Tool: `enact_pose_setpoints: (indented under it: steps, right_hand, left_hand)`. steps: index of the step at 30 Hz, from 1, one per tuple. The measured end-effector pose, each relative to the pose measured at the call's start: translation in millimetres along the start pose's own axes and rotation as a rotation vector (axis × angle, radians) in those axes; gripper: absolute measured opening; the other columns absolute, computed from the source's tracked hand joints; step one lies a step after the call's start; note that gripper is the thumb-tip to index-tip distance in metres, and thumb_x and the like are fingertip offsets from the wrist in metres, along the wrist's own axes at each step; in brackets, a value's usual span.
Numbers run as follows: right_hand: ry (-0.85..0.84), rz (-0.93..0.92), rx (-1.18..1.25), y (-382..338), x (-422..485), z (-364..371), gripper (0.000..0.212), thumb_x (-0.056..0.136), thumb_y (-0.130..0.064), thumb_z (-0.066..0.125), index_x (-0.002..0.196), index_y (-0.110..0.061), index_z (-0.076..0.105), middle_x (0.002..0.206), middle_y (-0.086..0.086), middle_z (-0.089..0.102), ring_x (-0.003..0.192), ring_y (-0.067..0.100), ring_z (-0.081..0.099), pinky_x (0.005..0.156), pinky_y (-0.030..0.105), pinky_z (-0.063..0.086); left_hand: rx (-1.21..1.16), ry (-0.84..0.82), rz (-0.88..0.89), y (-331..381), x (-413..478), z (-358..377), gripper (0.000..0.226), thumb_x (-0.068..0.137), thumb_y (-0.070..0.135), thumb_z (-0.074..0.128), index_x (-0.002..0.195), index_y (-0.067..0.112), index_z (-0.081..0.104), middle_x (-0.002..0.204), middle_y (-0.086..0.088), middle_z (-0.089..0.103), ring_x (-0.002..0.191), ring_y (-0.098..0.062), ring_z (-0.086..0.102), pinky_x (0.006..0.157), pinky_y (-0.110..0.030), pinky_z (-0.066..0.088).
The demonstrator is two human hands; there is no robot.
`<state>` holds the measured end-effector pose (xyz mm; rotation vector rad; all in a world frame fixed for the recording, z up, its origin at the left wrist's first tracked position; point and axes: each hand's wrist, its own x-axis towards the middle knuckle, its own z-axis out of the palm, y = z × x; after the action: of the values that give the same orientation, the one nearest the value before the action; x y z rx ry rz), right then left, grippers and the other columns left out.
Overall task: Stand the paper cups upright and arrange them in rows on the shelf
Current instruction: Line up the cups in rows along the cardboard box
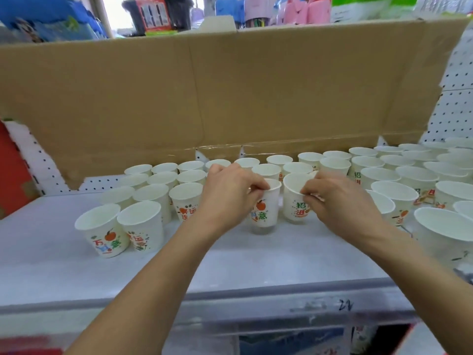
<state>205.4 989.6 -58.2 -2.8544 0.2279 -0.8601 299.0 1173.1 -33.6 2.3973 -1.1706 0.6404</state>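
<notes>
Two cups are in my grip. My left hand [230,198] pinches the rim of the left cup [266,213], and my right hand [343,203] pinches the rim of the right cup [294,201]. Both cups stand with mouths up, side by side, in the gap in the middle of the shelf [76,265]. I cannot tell if the left cup sits on the shelf or hangs just over it, because its bottom is blurry.

What could go wrong? Paper is soft. If I pinch too hard, a rim may bend. If I let go while a cup leans, it may tip. The cups stand so close that one fall could knock over more. My wrists are near cups on both sides, so a wide swing could bump them.

For room, the left rows [153,196] and the right rows [396,175] fill the sides, and cardboard [230,98] stands like a wall behind. The open space is the bare shelf toward me. Its front edge [230,295] is well apart from the cups, so I think pulling my hands straight back is the safe way out.
</notes>
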Motion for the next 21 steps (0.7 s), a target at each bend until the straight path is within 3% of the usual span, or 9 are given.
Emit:
enact_pose_setpoints:
  steps: [3, 8, 12, 16, 21]
  right_hand:
    - [0.04, -0.088, 0.143, -7, -8, -14, 0.007, 0.085, -0.015, 0.069, 0.086, -0.019, 0.074, 0.082, -0.003, 0.058, 0.08, 0.018, 0.053, 0.069, 0.037, 0.046]
    - [-0.085, -0.22, 0.267, -53, -7, -11, 0.01, 0.087, -0.022, 0.067, 0.093, -0.026, 0.074, 0.082, -0.015, 0.053, 0.072, -0.001, 0.048, 0.063, 0.019, 0.036]
    - [-0.157, -0.276, 0.248, -86, -6, 7, 0.016, 0.091, -0.027, 0.061, 0.103, -0.027, 0.072, 0.096, -0.01, 0.057, 0.076, 0.004, 0.047, 0.071, 0.023, 0.044]
    - [-0.145, -0.321, 0.233, -99, -5, 19, 0.018, 0.091, -0.024, 0.061, 0.105, -0.026, 0.073, 0.097, -0.008, 0.058, 0.083, 0.008, 0.05, 0.074, 0.03, 0.049]
    - [-0.132, -0.325, 0.219, -108, -3, 24, 0.02, 0.093, -0.023, 0.059, 0.109, -0.025, 0.072, 0.099, -0.004, 0.058, 0.087, 0.013, 0.052, 0.072, 0.032, 0.048]
  left_hand:
    - [-0.179, 0.079, -0.002, -17, -27, -28, 0.015, 0.083, 0.024, 0.068, 0.093, 0.033, 0.076, 0.084, 0.019, 0.069, 0.087, -0.008, 0.058, 0.091, -0.045, 0.04]
    - [-0.118, 0.065, -0.068, -61, -68, -61, 0.016, 0.077, 0.035, 0.064, 0.088, 0.035, 0.076, 0.079, 0.017, 0.069, 0.082, -0.012, 0.061, 0.083, -0.05, 0.046]
    - [-0.036, 0.036, -0.077, -78, -85, -64, 0.01, 0.078, 0.033, 0.069, 0.085, 0.037, 0.075, 0.078, 0.017, 0.069, 0.078, -0.01, 0.062, 0.08, -0.048, 0.047]
    - [0.014, 0.027, -0.058, -85, -91, -60, 0.009, 0.079, 0.03, 0.074, 0.082, 0.037, 0.074, 0.077, 0.016, 0.068, 0.076, -0.01, 0.061, 0.08, -0.048, 0.044]
    - [0.058, 0.018, -0.071, -85, -91, -57, 0.006, 0.082, 0.033, 0.073, 0.085, 0.038, 0.075, 0.079, 0.017, 0.066, 0.079, -0.008, 0.053, 0.084, -0.036, 0.032]
